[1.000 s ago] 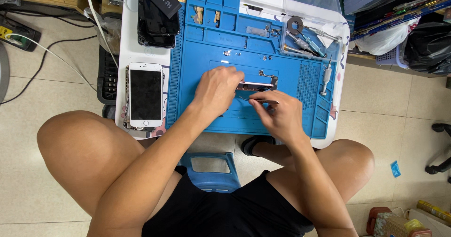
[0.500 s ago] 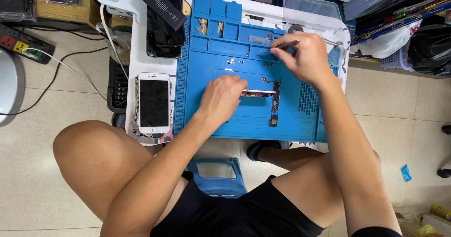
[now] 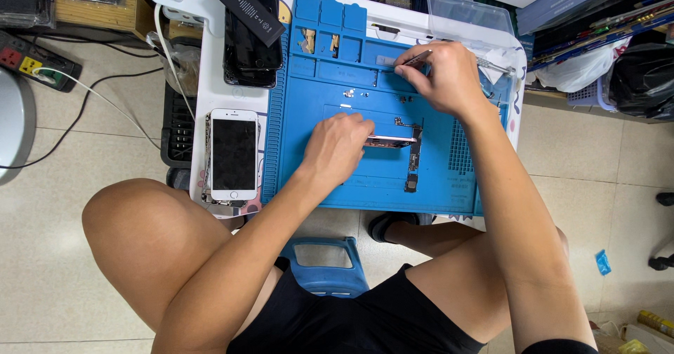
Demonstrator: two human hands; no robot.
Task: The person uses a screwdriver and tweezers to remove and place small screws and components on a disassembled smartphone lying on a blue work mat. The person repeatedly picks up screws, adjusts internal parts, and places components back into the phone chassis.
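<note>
1. Your left hand (image 3: 342, 143) rests fingers-down on the blue work mat (image 3: 365, 178), closed over the left end of the opened phone frame (image 3: 390, 141), pinning it near the mat's centre.
2. A narrow circuit board (image 3: 413, 163) hangs off the frame's right end, running toward 6 o'clock; it lies flat on the mat.
3. Your right hand (image 3: 442, 77) is at 1 o'clock from the left hand, well apart from it, pinched shut on thin metal tweezers (image 3: 415, 58). The tweezer tip points toward 9 o'clock, over the mat's upper tray row.
4. Tiny loose parts (image 3: 347, 93) sit on the mat at 12 o'clock from the left hand; too small to tell what kind.
5. A white phone (image 3: 234, 154) lies screen-up on the white tabletop (image 3: 210, 80), just beside the mat's left edge, at 9 o'clock from the left hand.
6. A black phone with a black battery (image 3: 251, 3) across it lies at 12 o'clock from the white phone.
7. A clear plastic box (image 3: 469, 16) sits at 12 o'clock from your right hand.
8. A blue stool (image 3: 324, 261) shows between your knees.
</note>
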